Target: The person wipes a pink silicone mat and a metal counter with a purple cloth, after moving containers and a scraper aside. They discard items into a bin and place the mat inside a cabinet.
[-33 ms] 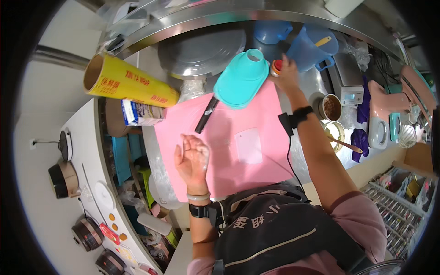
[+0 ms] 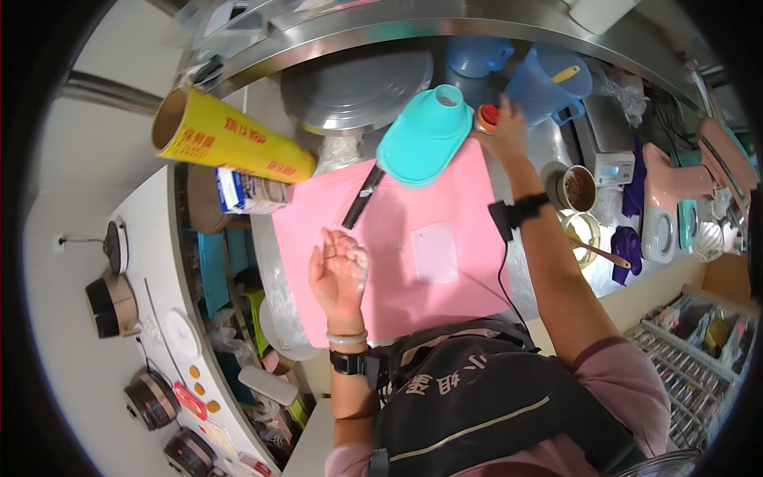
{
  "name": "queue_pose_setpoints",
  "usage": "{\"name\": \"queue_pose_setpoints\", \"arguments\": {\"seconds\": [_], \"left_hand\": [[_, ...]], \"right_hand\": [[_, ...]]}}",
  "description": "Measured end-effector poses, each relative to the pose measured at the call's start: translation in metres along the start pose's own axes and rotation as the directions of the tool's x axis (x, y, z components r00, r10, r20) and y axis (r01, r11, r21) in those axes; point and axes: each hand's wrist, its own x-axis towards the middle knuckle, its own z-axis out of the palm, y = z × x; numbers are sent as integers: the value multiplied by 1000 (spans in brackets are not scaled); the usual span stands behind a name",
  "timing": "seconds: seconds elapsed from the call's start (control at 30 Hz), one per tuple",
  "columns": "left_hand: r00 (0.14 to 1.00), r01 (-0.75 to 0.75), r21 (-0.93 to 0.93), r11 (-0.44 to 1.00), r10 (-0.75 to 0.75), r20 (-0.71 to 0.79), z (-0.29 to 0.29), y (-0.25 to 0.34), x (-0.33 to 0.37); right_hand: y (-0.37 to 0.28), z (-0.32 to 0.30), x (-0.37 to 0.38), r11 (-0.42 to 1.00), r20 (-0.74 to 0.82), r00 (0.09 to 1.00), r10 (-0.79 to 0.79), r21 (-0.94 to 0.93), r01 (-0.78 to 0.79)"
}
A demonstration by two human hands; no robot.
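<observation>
My right hand reaches to the far side of the work table, its fingers closed around a small jar with a red top. The fingers cover part of the jar. My left hand is held palm up over the pink mat, fingers loosely curled and apart, with white powder on them and nothing held. Beyond its fingertips lies a black-handled tool, partly under a turquoise plastic piece. A small pale rectangular sheet lies flat on the mat.
A yellow film roll and a carton stand at left. Blue jugs, a scale, a brown-filled pot, a bowl with a spatula and a pink mixer line the right. A cable hangs from my right wrist.
The whole view has shifted very slightly. Both hands keep almost the same place over the table, the right one still at the red-topped jar.
</observation>
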Motion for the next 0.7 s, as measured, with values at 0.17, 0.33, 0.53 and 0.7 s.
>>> {"name": "queue_pose_setpoints", "arguments": {"seconds": [0.17,0.33,0.53,0.7], "left_hand": [[995,-50,428,902,81,-55,-14,21,4],[923,-194,875,443,385,10,-22,31,30],[951,-59,968,242,308,-20,-23,-11,10],[975,40,965,259,201,-94,-59,-1,-2]], "right_hand": [[-34,-87,-64,903,222,971,93,391,-176],[-20,-146,-144,822,178,978,-110,570,-11],[-2,-276,-170,838,36,985,-168,531,124],[103,-369,-179,830,-596,689,412,558,-14]]}}
